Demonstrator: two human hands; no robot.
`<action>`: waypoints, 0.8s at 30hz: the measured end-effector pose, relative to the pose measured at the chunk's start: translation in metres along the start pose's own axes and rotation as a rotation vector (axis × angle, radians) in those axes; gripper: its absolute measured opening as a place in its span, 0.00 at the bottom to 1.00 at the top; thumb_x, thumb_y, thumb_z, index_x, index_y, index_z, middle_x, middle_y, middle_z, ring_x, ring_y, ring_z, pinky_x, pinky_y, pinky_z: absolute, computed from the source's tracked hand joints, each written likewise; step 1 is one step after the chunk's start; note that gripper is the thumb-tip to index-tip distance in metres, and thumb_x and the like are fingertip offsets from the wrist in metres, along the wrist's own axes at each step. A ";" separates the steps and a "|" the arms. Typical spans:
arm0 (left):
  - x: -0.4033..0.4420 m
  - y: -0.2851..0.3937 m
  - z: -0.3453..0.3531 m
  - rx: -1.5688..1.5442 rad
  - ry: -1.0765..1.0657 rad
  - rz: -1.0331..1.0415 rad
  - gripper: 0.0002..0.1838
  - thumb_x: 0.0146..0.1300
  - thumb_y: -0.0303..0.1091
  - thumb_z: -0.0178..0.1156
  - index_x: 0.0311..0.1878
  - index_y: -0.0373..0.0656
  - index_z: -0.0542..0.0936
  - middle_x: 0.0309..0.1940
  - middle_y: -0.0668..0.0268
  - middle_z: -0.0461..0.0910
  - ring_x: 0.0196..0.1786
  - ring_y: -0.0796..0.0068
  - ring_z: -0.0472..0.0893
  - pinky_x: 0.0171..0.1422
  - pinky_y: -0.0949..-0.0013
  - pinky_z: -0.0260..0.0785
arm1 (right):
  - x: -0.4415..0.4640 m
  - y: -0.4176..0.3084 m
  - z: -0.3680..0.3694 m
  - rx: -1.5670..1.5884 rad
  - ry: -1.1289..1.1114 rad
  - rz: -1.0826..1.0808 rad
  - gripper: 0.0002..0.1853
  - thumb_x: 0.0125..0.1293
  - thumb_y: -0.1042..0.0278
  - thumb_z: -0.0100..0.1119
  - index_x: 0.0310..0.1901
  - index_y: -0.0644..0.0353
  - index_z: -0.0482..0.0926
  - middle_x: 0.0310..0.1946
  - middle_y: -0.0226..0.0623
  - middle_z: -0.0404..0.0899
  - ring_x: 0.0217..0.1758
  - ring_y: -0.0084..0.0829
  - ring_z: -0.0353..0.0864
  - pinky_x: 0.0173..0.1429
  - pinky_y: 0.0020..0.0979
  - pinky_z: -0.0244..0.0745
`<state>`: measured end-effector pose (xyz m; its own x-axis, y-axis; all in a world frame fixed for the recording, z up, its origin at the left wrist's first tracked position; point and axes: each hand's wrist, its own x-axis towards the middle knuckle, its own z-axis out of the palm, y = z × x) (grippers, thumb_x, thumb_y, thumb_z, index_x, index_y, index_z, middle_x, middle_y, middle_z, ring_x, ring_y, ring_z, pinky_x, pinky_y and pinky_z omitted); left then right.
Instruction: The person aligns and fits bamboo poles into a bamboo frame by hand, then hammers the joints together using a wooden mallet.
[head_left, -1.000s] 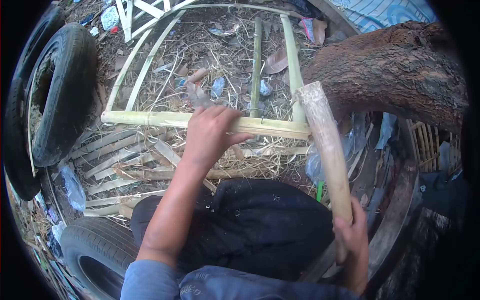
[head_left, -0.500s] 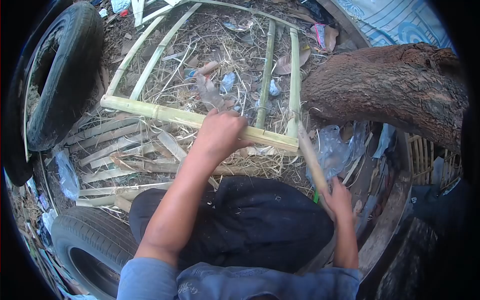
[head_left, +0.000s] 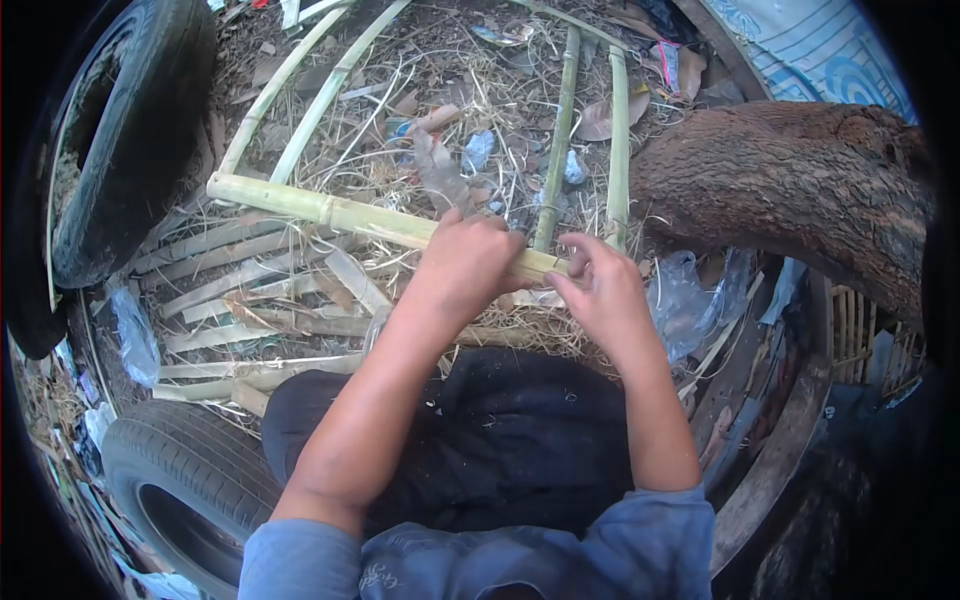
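Note:
A thick green bamboo bar [head_left: 375, 220] lies crosswise in front of me as the near side of a bamboo frame. My left hand [head_left: 468, 262] is closed over the bar right of its middle, knuckles up. Near the bar's right end, my right hand [head_left: 608, 295] has its thumb on the near side and curled fingers on the far side, partly covering that end. Thinner bamboo strips run away from the bar: a left strip [head_left: 325, 110], with another beside it, and two on the right, an inner strip [head_left: 558, 145] and an outer strip [head_left: 619, 140].
A tree trunk [head_left: 790, 190] rises at right beside a clear plastic bag [head_left: 680, 300]. An upright tyre [head_left: 140, 150] stands at far left, another tyre [head_left: 190, 480] at lower left. Split bamboo pieces [head_left: 240, 290], shavings and litter cover the ground. A blue patterned sheet [head_left: 820, 50] is at top right.
My right hand has let go of the long wooden-handled tool and moved up and left onto the bar; the tool no longer shows. My left hand stays on the bar. The view has shifted slightly.

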<state>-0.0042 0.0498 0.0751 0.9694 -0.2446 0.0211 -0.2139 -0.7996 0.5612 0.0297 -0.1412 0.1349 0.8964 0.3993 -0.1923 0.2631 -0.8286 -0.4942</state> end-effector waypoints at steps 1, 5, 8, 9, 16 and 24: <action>-0.001 0.000 0.001 -0.006 -0.002 -0.006 0.17 0.50 0.46 0.75 0.39 0.49 0.83 0.33 0.68 0.81 0.46 0.64 0.83 0.53 0.58 0.69 | 0.001 0.003 0.000 -0.003 -0.008 0.001 0.21 0.57 0.70 0.74 0.52 0.61 0.81 0.34 0.42 0.84 0.37 0.44 0.85 0.44 0.41 0.79; -0.001 0.000 0.000 0.036 0.001 0.002 0.17 0.50 0.47 0.74 0.38 0.49 0.83 0.33 0.68 0.81 0.45 0.64 0.83 0.52 0.58 0.69 | 0.004 0.002 -0.002 0.015 -0.119 -0.031 0.20 0.56 0.70 0.74 0.50 0.62 0.79 0.34 0.42 0.82 0.37 0.45 0.84 0.44 0.42 0.78; 0.001 0.001 0.000 0.048 0.016 0.010 0.16 0.50 0.48 0.73 0.37 0.49 0.83 0.32 0.68 0.81 0.44 0.64 0.84 0.51 0.59 0.69 | 0.005 0.001 -0.003 -0.017 -0.112 -0.091 0.19 0.56 0.70 0.75 0.46 0.63 0.78 0.33 0.42 0.81 0.37 0.45 0.84 0.43 0.43 0.78; 0.001 0.001 0.000 0.059 0.015 0.013 0.16 0.51 0.48 0.73 0.36 0.49 0.83 0.32 0.68 0.82 0.44 0.65 0.84 0.50 0.59 0.69 | 0.005 0.001 -0.002 -0.014 -0.110 -0.099 0.18 0.56 0.71 0.75 0.45 0.63 0.77 0.32 0.42 0.81 0.37 0.46 0.84 0.43 0.43 0.77; 0.002 0.001 0.000 0.081 -0.011 0.019 0.17 0.50 0.48 0.73 0.37 0.48 0.82 0.30 0.68 0.82 0.42 0.65 0.85 0.50 0.60 0.70 | 0.000 0.004 0.003 0.011 -0.067 -0.147 0.17 0.57 0.72 0.74 0.44 0.64 0.77 0.35 0.44 0.82 0.38 0.46 0.85 0.43 0.42 0.78; 0.002 0.000 0.001 0.041 -0.049 0.007 0.18 0.50 0.48 0.73 0.37 0.48 0.82 0.32 0.68 0.84 0.42 0.65 0.86 0.50 0.60 0.70 | -0.003 0.007 0.008 -0.027 -0.031 -0.192 0.18 0.56 0.71 0.74 0.46 0.63 0.77 0.37 0.44 0.81 0.40 0.46 0.83 0.46 0.43 0.77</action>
<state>-0.0020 0.0487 0.0747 0.9612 -0.2754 -0.0161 -0.2259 -0.8193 0.5269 0.0261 -0.1452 0.1251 0.8177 0.5623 -0.1231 0.4379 -0.7465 -0.5011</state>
